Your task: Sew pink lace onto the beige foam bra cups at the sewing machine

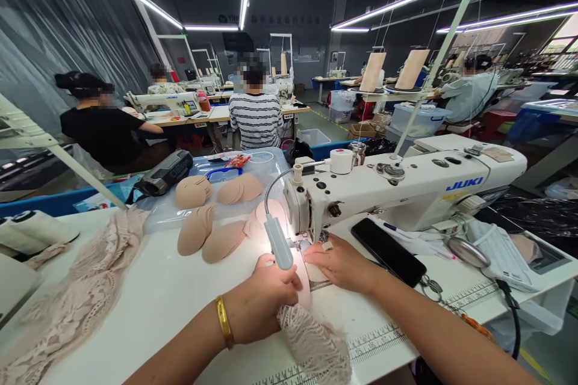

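Note:
At the sewing machine's needle area lies a pale pink bra cup, lit by a small lamp. My left hand, with a gold bracelet, is closed on the cup's near left side; its fingertips are partly behind the lamp. Below that hand a strip of pale lace trails toward the table's front edge. My right hand has its fingers together on the cup's right edge, close beside the presser foot, its thumb hidden. A small beige piece sits on one of its fingers.
Stacked beige cups lie on the left, some on a clear plastic lid. More lace spreads at far left. A black phone and a face mask lie right. Several co-workers sit at machines beyond.

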Available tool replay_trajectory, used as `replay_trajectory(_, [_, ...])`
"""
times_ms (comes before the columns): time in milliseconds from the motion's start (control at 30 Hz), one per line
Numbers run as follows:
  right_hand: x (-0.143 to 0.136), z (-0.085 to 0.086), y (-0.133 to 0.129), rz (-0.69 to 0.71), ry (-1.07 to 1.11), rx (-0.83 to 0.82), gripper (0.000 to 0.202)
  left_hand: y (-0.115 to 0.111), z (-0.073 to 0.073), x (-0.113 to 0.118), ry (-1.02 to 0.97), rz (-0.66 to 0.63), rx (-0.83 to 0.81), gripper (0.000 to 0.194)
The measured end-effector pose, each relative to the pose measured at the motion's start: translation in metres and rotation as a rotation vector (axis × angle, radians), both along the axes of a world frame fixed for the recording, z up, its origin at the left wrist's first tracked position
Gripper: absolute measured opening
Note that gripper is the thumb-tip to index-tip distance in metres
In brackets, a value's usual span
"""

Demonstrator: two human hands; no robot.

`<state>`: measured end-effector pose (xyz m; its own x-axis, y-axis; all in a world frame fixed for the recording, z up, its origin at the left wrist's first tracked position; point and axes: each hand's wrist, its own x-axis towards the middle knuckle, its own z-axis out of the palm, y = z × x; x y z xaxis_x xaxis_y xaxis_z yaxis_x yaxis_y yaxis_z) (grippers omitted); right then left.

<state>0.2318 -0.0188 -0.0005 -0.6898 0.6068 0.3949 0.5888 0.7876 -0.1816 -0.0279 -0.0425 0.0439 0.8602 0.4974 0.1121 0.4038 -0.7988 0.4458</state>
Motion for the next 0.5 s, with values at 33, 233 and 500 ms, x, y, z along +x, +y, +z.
replay_trajectory(33, [0.0000, 0.0006, 0.0000, -0.005, 0.000, -0.008, 0.036, 0.0004, 0.0000, -0.0001, 0.000, -0.002, -0.002, 0.017])
replay_trajectory(233, [0.0009, 0.0030, -0.0002, -0.009, 0.008, -0.041, 0.038, 0.0025, -0.0024, -0.0001, -0.020, 0.006, -0.032, 0.019])
replay_trajectory(500, [0.0008, 0.0022, 0.0017, 0.017, 0.006, -0.049, 0.037, 0.0052, -0.0023, -0.0005, 0.016, -0.009, -0.009, 0.016])
